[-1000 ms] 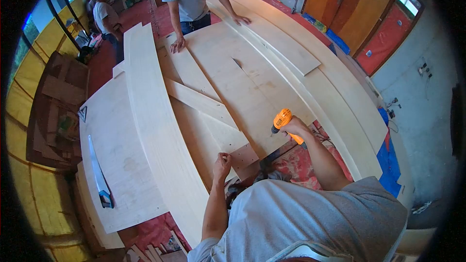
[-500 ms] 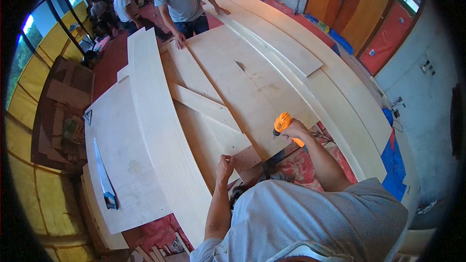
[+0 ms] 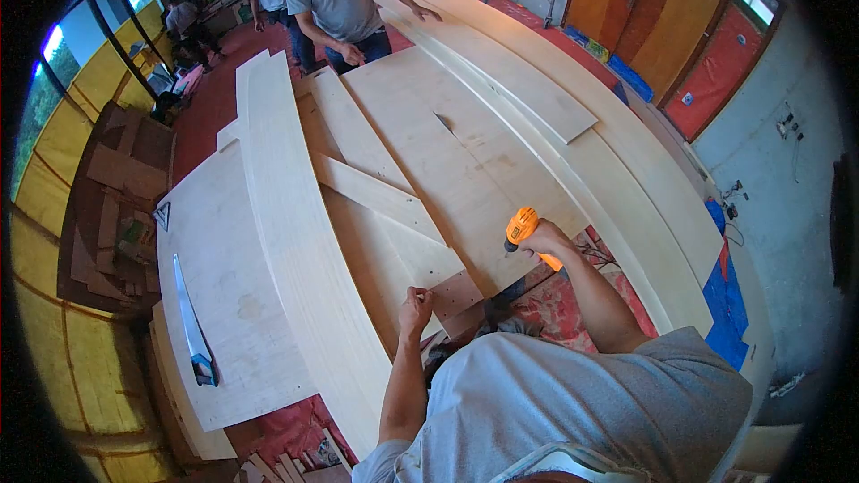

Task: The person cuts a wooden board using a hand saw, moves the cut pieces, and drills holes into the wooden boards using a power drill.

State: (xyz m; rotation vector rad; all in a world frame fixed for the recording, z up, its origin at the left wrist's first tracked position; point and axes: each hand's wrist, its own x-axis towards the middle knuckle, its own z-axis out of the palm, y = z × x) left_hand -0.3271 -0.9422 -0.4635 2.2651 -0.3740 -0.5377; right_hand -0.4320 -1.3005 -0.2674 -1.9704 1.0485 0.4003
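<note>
My right hand [image 3: 546,239] is wrapped round the grip of an orange cordless drill [image 3: 522,225], held above the near part of a plywood sheet [image 3: 501,148]. The drill's dark chuck points left. My left hand [image 3: 415,310] is closed in a pinch beside a small brown wood block [image 3: 456,293] at the near end of a wooden frame. What its fingers hold is too small to make out. Inside that frame, a diagonal wooden strip [image 3: 376,194] runs between the side boards, and dark screw spots dot the wood.
A handsaw [image 3: 192,322] and a small triangular square [image 3: 162,216] lie on the left plywood sheet [image 3: 242,304]. One co-worker [image 3: 335,0] stands at the far end with a hand on the right-hand boards [image 3: 510,80]. Others are farther back. Blue sheeting [image 3: 725,304] lies at right.
The co-worker at the far end has lifted one hand off the middle board. A person behind has moved right, closer to that co-worker. My hands and the drill have hardly moved.
</note>
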